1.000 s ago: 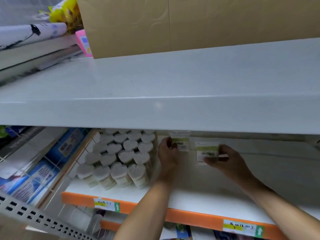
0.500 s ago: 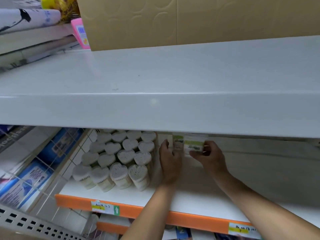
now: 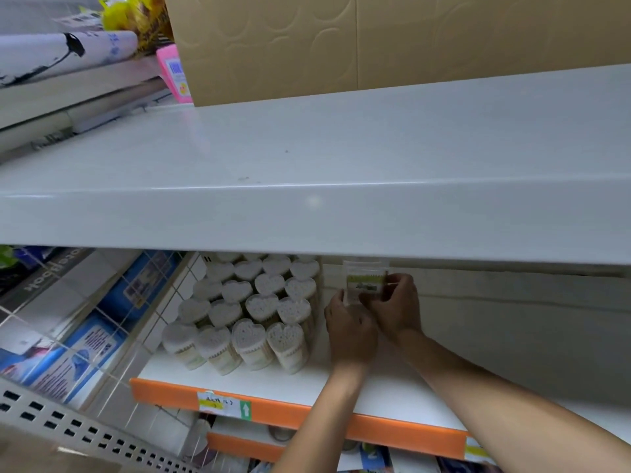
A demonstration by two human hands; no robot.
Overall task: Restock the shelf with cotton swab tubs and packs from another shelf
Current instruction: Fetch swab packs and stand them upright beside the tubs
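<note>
Several heart-shaped cotton swab tubs (image 3: 254,310) stand in rows on the left of a white shelf (image 3: 392,394) with an orange front edge. Just right of them, clear cotton swab packs (image 3: 366,280) with a green and white label stand upright near the back. My left hand (image 3: 350,331) holds the packs' left side, fingers curled against them. My right hand (image 3: 397,307) grips their right side, thumb on the front. The tops of the packs are partly hidden by the upper shelf.
A deep white upper shelf (image 3: 341,172) overhangs the work area, bearing a cardboard box (image 3: 375,42). A wire divider (image 3: 164,302) borders the tubs on the left, with blue packages (image 3: 85,346) beyond it. Bare shelf surface extends right of my hands. Price labels (image 3: 223,402) sit on the orange edge.
My right hand has moved left with its pack until it meets the pack at my left hand. Both hands now close around the packs together beside the tubs.
</note>
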